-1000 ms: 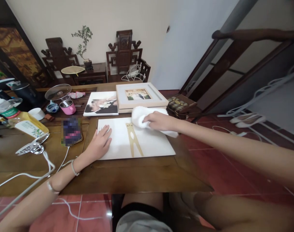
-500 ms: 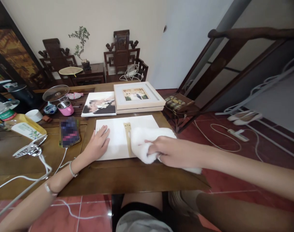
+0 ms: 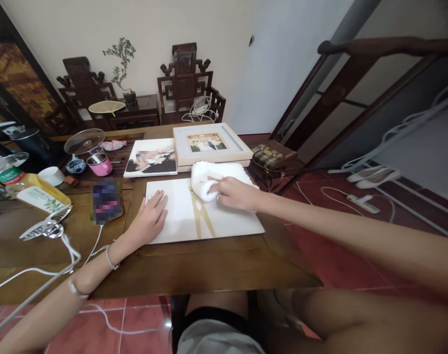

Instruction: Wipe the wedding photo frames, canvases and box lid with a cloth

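Observation:
A flat white board or album (image 3: 175, 221) with a gold design lies on the wooden table in front of me. My left hand (image 3: 152, 216) rests on its left edge, fingers stretched out. Bunched in my right hand (image 3: 233, 193) is a white towel (image 3: 212, 173), pressed on the board's far right part and covering the top of the gold design. Just behind the towel stands a framed picture (image 3: 209, 142) on a pale box, and a photo print (image 3: 150, 160) lies beside it.
To the left are a phone (image 3: 106, 201) on a cable, an oil bottle (image 3: 32, 184), a pink mug (image 3: 99, 165), a glass lid (image 3: 84, 141) and a metal clip-like object (image 3: 48, 224). A plaid bag (image 3: 270, 155) sits past the table's right end, near a dark chair (image 3: 338, 93).
My right hand has moved the towel away from me, from the board's near right part to its far edge, uncovering more of the gold design. My left hand has stayed in place.

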`<action>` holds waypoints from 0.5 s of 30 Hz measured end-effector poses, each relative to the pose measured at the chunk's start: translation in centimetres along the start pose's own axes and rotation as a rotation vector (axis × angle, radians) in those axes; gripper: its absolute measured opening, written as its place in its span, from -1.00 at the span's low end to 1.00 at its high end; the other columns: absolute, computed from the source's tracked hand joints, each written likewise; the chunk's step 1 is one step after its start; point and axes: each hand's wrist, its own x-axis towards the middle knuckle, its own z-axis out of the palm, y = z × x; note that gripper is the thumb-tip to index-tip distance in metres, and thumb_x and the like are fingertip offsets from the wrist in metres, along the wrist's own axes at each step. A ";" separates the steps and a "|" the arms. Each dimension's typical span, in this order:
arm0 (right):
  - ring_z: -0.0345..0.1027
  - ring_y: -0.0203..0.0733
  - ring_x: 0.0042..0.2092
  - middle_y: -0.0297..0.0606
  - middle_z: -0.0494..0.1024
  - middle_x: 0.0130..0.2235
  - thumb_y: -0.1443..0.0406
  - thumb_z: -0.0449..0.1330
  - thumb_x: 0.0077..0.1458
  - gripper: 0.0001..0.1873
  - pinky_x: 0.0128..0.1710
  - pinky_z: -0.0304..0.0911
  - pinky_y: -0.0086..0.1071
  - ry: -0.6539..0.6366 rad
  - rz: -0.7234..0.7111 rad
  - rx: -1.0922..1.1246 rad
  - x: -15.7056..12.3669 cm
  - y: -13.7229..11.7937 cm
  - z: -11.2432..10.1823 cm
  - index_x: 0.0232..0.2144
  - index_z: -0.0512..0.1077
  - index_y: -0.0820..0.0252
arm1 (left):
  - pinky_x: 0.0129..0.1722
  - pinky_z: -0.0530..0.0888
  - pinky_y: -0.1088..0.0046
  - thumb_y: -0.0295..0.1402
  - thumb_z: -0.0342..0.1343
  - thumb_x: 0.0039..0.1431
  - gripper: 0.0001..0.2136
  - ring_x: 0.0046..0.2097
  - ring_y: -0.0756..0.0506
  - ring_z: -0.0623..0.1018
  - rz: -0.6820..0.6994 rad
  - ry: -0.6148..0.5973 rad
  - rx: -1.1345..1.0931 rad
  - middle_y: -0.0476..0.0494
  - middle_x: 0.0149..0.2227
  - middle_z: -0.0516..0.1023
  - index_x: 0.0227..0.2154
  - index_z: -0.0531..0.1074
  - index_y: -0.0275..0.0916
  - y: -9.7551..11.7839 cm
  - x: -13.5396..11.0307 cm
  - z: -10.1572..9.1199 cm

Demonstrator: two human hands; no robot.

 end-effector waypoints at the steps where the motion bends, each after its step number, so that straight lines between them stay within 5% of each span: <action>1: 0.22 0.02 0.22 -0.14 0.63 -0.23 0.57 -0.01 -0.12 -0.60 0.03 0.26 -0.22 -0.006 -0.005 0.001 -0.1 0.1 0.0 -0.34 0.54 0.21 | 0.29 0.01 -0.10 -0.33 -0.22 0.35 -0.57 0.37 -0.25 0.06 0.002 0.004 -0.002 -0.33 0.35 0.09 0.23 0.19 -0.25 0.0 0.0 0.0; 9: 0.27 0.03 0.19 -0.22 0.60 -0.06 0.54 0.00 -0.18 -0.59 0.13 0.15 -0.15 -0.142 0.049 0.065 -3.8 0.3 -1.0 -0.38 0.56 0.14 | 0.27 0.02 -0.13 -0.33 -0.22 0.34 -0.56 0.37 -0.27 0.05 0.001 -0.001 -0.005 -0.35 0.35 0.10 0.24 0.18 -0.27 0.0 -0.1 0.0; 15: 0.45 -0.02 -0.05 -0.26 0.63 -0.20 0.51 0.04 -0.23 -0.62 -0.01 0.26 -0.31 -0.405 0.160 0.344 -7.7 -1.5 -3.5 -0.45 0.57 0.10 | 0.27 0.02 -0.15 -0.33 -0.24 0.34 -0.56 0.37 -0.27 0.04 -0.004 -0.015 0.001 -0.37 0.35 0.09 0.24 0.18 -0.29 0.4 0.1 0.0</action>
